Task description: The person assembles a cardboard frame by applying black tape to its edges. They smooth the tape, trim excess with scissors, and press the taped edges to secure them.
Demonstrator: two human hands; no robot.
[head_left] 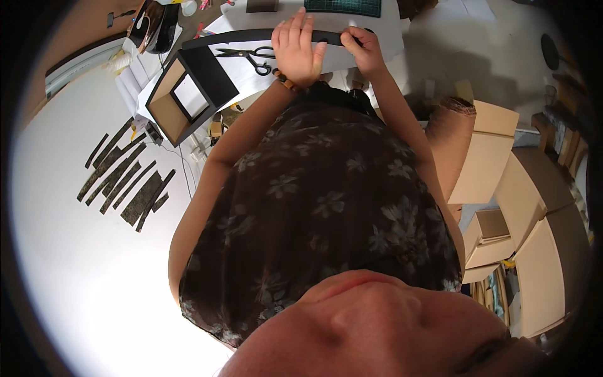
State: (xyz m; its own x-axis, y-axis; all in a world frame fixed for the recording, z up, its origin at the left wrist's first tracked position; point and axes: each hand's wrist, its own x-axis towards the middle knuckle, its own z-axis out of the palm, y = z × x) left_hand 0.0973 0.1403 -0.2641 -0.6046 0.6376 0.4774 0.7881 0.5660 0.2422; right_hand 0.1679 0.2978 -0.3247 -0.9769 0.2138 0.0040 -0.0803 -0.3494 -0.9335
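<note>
A long, narrow black strip (251,36) lies across the white work table and runs beneath both hands. My left hand (296,53), with a wooden bead bracelet at the wrist, rests flat on it with fingers stretched out. Around the strip's right end my right hand (363,50) is closed, thumb on top; whether a small tool is also in it cannot be made out. Black scissors (248,58), blades apart, lie just left of my left hand. Further left stands an open black box frame (210,78) with a tan inside and a square window.
A green cutting mat (342,6) and a small brown piece (262,5) lie at the far edge. Dark patterned scraps (125,176) are spread on a white surface at left. Cardboard boxes (483,151) and a brown roll (451,138) stand at right.
</note>
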